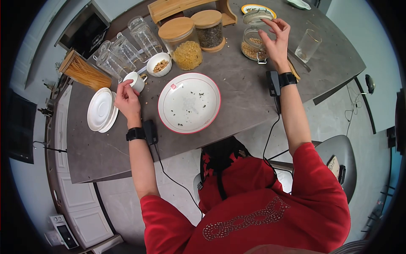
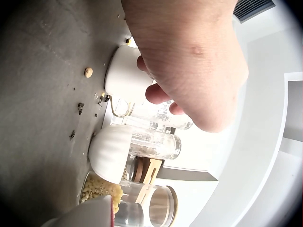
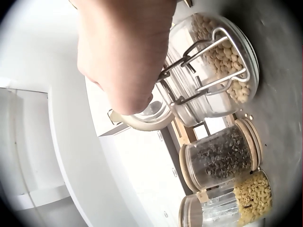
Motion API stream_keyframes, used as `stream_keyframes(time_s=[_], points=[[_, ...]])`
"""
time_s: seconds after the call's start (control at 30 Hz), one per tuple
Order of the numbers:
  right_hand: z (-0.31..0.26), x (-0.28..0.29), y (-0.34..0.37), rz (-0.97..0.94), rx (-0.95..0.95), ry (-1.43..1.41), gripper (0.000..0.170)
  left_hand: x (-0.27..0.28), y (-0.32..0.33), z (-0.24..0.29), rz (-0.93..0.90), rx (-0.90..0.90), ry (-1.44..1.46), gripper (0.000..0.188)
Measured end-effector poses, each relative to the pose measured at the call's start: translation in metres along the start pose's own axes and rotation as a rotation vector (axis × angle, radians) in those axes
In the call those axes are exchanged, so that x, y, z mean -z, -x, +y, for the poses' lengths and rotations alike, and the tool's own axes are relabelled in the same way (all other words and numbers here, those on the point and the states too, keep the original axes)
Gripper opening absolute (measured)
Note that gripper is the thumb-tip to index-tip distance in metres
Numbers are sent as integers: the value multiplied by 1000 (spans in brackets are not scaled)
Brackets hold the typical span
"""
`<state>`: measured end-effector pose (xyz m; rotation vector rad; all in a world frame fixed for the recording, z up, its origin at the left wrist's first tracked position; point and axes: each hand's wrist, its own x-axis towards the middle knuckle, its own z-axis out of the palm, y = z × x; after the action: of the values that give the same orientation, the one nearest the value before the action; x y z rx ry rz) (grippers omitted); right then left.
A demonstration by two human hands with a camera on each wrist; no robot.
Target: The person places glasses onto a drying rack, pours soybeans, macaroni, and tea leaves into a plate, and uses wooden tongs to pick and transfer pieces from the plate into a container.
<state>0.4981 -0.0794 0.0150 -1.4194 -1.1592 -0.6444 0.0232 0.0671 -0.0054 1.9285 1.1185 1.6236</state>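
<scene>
Jar (image 1: pixel 251 48), clear glass, lid (image 1: pixel 254 16) up

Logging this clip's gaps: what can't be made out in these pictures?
Left wrist view: whether the left hand grips the white cup; the hand hides most fingers.
Left wrist view: red-rimmed dish, cut by bottom edge.
Right wrist view: the right hand hides most of its fingers.
Head view: the dish's dark bits, too small to identify.
</scene>
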Motion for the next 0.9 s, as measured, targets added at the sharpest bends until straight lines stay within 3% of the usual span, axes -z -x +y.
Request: stream_keyframes(time_s=[0.1, 0.17, 0.2, 0.27, 0.53, 0.57, 0.7, 0.77, 0.8, 0.9], points=[[-2, 1, -4, -60, -78, -243, 51, -1, 0, 0, 0, -14, 4, 18], [-4, 7, -11, -229, -265, -443, 59, -1, 1, -1, -1, -29, 0, 18], [2, 7, -11, -228, -262, -445, 59, 0, 1, -2, -7, -20, -5, 18], [17, 1, -12, -298, -443, -610, 58, -1, -3, -2, -3, -16, -11, 18], [26, -1, -7, -331, -790, -693, 49, -1, -1, 0, -6, -7, -7, 18], [26, -4, -6, -261, -840, -713, 44, -1, -1, -3, 2, -14, -4, 18], [27, -7, -2, -232, -852, -679, 49, -2, 0, -1, 3, -17, -18, 18], [27, -8, 0, -163, -1051, -662, 53, -2, -1, -2, 6, -16, 7, 18], [25, -9, -1, -163, -1047, -662, 53, -3, -2, -2, 8, -18, 9, 18], [18, -2, 2, -300, -1044, -607, 55, -2, 0, -2, 0, -22, 16, 18]])
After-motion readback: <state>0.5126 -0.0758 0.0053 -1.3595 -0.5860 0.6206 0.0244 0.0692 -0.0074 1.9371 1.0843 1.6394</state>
